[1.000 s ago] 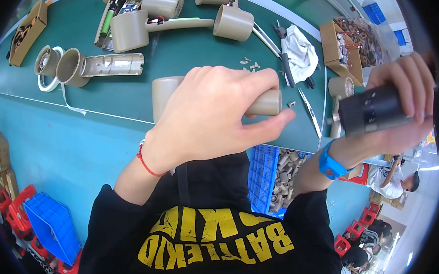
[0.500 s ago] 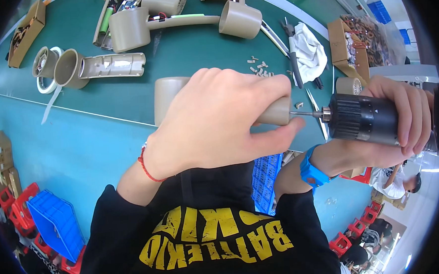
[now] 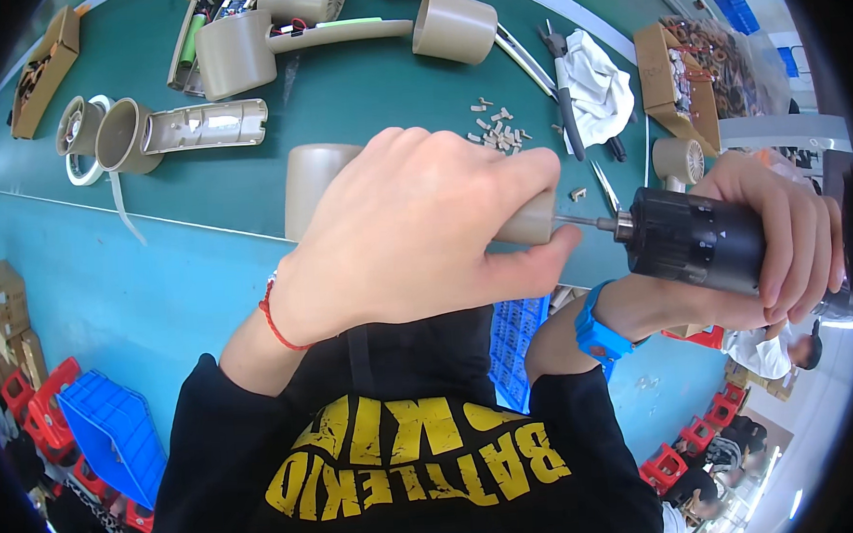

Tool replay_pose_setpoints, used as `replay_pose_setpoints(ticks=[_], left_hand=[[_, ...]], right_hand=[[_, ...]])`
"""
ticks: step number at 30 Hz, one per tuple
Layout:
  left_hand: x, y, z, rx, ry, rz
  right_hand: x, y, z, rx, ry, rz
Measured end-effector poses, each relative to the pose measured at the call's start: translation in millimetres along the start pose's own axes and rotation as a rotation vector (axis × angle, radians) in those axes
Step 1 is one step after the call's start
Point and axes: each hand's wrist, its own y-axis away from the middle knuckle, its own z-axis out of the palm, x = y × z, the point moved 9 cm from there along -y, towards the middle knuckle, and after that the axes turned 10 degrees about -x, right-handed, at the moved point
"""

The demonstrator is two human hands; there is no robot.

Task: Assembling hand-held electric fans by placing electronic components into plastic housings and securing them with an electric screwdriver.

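My left hand (image 3: 424,228) is wrapped round a beige hair-dryer-shaped plastic housing (image 3: 316,181). Its wide barrel shows left of the knuckles, and the handle end sticks out between thumb and forefinger. At the right, my right hand (image 3: 781,229) grips a black electric screwdriver (image 3: 695,240), lying level and pointing left. Its thin steel bit reaches the end face of the handle; whether it sits on a screw is hidden. Just beyond the hands lies a pile of small beige plastic pieces (image 3: 502,135) on the green bench mat (image 3: 360,96).
More beige housings (image 3: 237,54), some with wiring and batteries showing, lie at the back. A half shell (image 3: 207,126) and a tape roll (image 3: 82,169) are at left. Pliers (image 3: 566,95), a white cloth (image 3: 598,89), tweezers (image 3: 606,188) and a parts carton (image 3: 673,89) stand right.
My right hand and the screwdriver have come slightly left, as has the housing in my left hand. The bit still meets the handle end. The whole bench view has shifted a little left.
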Motion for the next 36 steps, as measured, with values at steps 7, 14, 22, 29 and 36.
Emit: replay_pose_setpoints(ticks=[7,14,22,29,36], left_hand=[[-3.9,-0.8,2.9,-0.024,-0.105,-0.026],[-11.6,5.6,-5.2,0.02,-0.121,-0.081],[-9.3,-3.8,12.9,-0.092,-0.201,-0.109],[-31.8,5.2,17.4,-0.178,-0.485,-0.255],[-26.9,6.3,-2.6,-0.082,-0.283,-0.22]], right_hand=[[-3.9,-2.7,1.7,-0.088,0.102,-0.127],[-5.6,22.9,-29.2,-0.025,0.204,-0.048],[6.9,38.9,-46.3,0.031,0.272,-0.029],[-5.7,47.1,-57.9,0.044,0.394,-0.028],[-29.5,40.1,-51.5,0.207,0.771,0.048]])
